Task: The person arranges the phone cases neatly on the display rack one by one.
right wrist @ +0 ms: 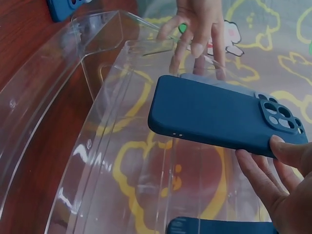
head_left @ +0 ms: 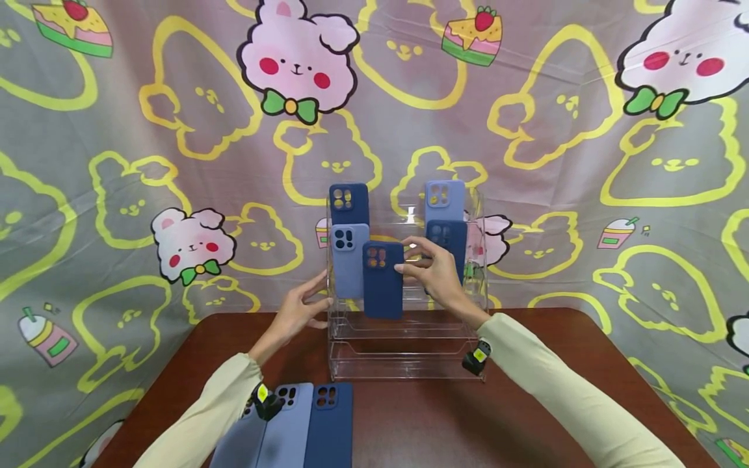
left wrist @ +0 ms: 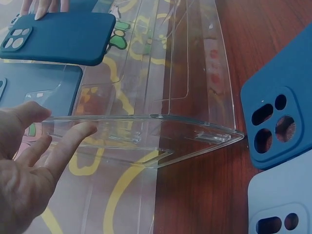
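My right hand pinches a dark blue phone case by its right edge, camera cutout at the top. It is upright in front of a clear tiered display rack. My left hand is at the rack's left side, its fingers loosely bent by the side panel's edge in the left wrist view. On the rack's left stand a dark blue case and, lower, a light blue case, partly behind the held one. On the right are a lavender case and a dark blue case, partly hidden by my right hand.
At the front left of the brown table lie a dark blue case, a light blue case and a greyish-blue case, partly covered by my left arm. A patterned cloth hangs behind the rack.
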Available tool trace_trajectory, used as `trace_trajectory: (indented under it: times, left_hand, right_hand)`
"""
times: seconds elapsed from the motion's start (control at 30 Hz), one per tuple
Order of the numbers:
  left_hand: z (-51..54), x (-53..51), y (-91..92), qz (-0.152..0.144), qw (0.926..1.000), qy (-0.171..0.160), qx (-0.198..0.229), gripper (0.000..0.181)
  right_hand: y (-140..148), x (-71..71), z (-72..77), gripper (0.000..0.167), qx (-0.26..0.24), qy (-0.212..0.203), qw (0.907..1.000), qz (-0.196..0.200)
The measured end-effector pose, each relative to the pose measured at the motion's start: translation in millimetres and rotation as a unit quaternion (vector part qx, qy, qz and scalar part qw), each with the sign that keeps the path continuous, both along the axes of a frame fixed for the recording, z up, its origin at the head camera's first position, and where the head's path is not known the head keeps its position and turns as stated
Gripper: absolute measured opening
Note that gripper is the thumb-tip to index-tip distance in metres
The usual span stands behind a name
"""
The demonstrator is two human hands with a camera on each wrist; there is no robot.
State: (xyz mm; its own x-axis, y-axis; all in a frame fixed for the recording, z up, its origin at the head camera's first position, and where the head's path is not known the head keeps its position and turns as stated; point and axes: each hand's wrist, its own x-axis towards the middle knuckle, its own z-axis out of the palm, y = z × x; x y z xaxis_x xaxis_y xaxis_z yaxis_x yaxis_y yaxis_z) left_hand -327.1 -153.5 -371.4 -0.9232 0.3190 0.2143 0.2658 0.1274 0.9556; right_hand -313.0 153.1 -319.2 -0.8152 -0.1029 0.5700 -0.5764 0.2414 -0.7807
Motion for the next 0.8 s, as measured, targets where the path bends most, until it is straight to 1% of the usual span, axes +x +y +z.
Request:
trace_trajectory:
  times: [0.13,0.23,0.3,0.4,0.5,0.6,0.8]
  left_hand:
    - [0.5,-0.1,-0.9,0.001,1.0,-0.002,-0.002,0.068]
    - [0.7,-0.1,-1.2,0.002,1.0,-0.001,-0.001,0.068]
    - [0.1,-0.4,-1.2,0.004,1.0,0.0,-0.001,0.068]
    - [-1.6,-0.6,-0.7,0.009,1.0,0.0,0.001,0.066]
    - [-3.1,-0.2,-0.2,0.01,0.9999,-0.002,0.004,0.066]
    - [-3.3,0.9,0.3,0.014,0.9999,-0.007,0.008,0.066]
    - [-3.6,0.9,0.2,0.014,0.9999,-0.006,0.008,0.066]
  right_hand:
    - [-6,-3.6,-5.3,0.044,0.0,0.004,1.0,0.007]
    - [-12,-6.7,-10.2,0.044,-0.015,-0.006,0.9996,0.024]
    - [-16,-8.8,-13.5,0.044,-0.019,-0.013,0.9994,0.028]
    - [-20,-11.0,-18.9,0.045,-0.019,-0.02,0.9994,0.02]
    - [-24,-11.7,-23.6,0.045,-0.016,-0.017,0.9996,0.012]
    - [-27,-11.6,-27.7,0.044,-0.014,-0.013,0.9997,0.016]
    - [-32,-13.3,-35.3,0.044,-0.004,-0.009,0.9998,0.018]
